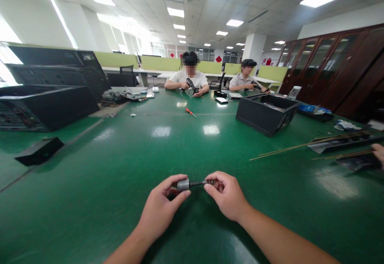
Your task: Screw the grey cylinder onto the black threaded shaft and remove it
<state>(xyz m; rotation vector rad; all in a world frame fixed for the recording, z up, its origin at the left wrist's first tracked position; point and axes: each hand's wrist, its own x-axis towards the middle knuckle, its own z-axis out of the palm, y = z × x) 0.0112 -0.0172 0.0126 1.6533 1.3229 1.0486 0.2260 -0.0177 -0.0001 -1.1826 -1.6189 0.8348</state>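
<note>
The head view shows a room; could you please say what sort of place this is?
Probably an office used as a workshop: a long pale-green partition panel stands behind, while a black boxy case and an orange-handled screwdriver lie nearer.

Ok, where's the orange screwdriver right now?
In the head view, the orange screwdriver lies near mid-picture on the green table, beyond the left hand and right hand, left of the right-side dark case.

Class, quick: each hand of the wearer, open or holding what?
Left hand: closed, holding the cylinder.
Right hand: closed, pinching the rod at its end away from the cylinder.
</note>
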